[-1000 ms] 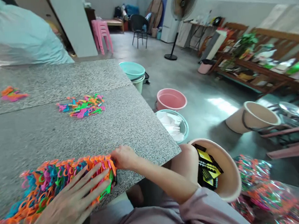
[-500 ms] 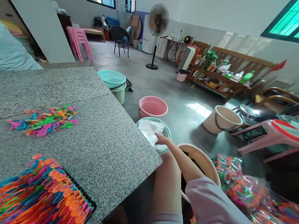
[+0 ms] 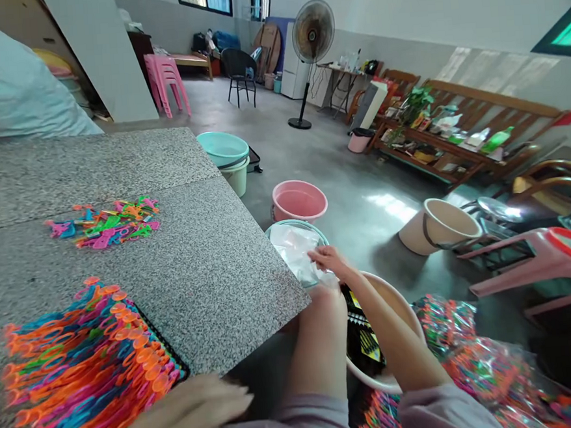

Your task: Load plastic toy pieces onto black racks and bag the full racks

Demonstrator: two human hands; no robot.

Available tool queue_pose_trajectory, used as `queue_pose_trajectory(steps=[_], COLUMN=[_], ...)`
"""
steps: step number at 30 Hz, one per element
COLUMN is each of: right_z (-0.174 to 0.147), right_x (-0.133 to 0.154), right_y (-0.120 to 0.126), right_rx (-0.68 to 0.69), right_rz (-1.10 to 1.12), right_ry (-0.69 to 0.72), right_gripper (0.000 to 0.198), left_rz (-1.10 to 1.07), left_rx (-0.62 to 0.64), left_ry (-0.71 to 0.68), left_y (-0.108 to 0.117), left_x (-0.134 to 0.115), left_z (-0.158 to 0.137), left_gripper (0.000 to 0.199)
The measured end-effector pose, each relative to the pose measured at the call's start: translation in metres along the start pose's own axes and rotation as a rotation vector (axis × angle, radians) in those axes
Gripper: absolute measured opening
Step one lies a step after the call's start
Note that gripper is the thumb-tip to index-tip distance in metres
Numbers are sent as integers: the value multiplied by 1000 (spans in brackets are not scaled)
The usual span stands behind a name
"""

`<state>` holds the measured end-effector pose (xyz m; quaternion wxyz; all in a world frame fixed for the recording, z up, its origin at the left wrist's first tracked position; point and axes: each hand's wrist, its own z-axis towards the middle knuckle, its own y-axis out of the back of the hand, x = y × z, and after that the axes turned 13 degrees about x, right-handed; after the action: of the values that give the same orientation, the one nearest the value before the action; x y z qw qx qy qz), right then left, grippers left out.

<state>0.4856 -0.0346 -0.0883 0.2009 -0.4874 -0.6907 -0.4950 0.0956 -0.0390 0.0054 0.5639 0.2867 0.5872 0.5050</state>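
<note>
A pale translucent plastic bag point(image 3: 295, 247) lies in a light green bucket point(image 3: 322, 236) beside the table corner. My right hand point(image 3: 332, 261) reaches over my knee and pinches the bag's near edge. On the speckled stone table, long rows of colourful plastic pieces with orange round ends point(image 3: 98, 370) rest on a black-edged holder point(image 3: 181, 365), mostly covered by them. My left hand point(image 3: 182, 413) passes over the near right corner of these rows, blurred, with fingers stretched out and nothing seen in it. Farther back on the table is a loose pile of small coloured plastic pieces point(image 3: 110, 225).
A cream tub point(image 3: 413, 319) with black and yellow items stands under my right arm. Bags of coloured pieces point(image 3: 487, 369) lie to its right. Beyond are a pink basin point(image 3: 299, 200), a beige bucket point(image 3: 440, 226), a pink stool point(image 3: 537, 255) and a standing fan point(image 3: 301, 95).
My right hand has drawn back slightly to the right, pulling the bag's edge along. My left hand has come from the bottom left corner towards the right. The view has shifted a little.
</note>
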Motion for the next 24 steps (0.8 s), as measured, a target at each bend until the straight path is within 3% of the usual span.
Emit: queue_pose_trajectory(steps=[1, 3, 4, 5, 8, 12, 17, 22, 24], right_z=[-17, -52, -69, -85, -119, -130, -126, -138, -152], right_x=[8, 24, 31, 36, 47, 55, 59, 55, 51], right_y=[-4, -22, -34, -48, -82, -107, -126, -115, -104], right_rx=[-32, -36, -15, 3, -67, -187, -81, -313, -285], right_rz=[63, 244, 342, 408, 490, 794, 894, 1130, 1250], right_ry=[37, 132, 183, 224, 283, 325, 342, 336, 331], right_gripper=[50, 57, 57, 54, 45, 51, 42, 33, 27], left_rz=[-115, -758, -1003, -1064, -1214, -1392, -1479, -1552, -1608], left_rx=[5, -24, -123, -187, -198, -209, -314, -385, -423], left_ry=[-2, 190, 322, 370, 379, 381, 463, 554, 601], left_y=[-6, -21, -30, -39, -60, -72, -75, -75, -71], left_x=[0, 1, 1, 1, -1, -11, -17, -5, 3], left_z=[18, 61, 82, 100, 131, 123, 103, 94, 93], left_gripper=[22, 24, 29, 35, 44, 48, 48, 34, 29])
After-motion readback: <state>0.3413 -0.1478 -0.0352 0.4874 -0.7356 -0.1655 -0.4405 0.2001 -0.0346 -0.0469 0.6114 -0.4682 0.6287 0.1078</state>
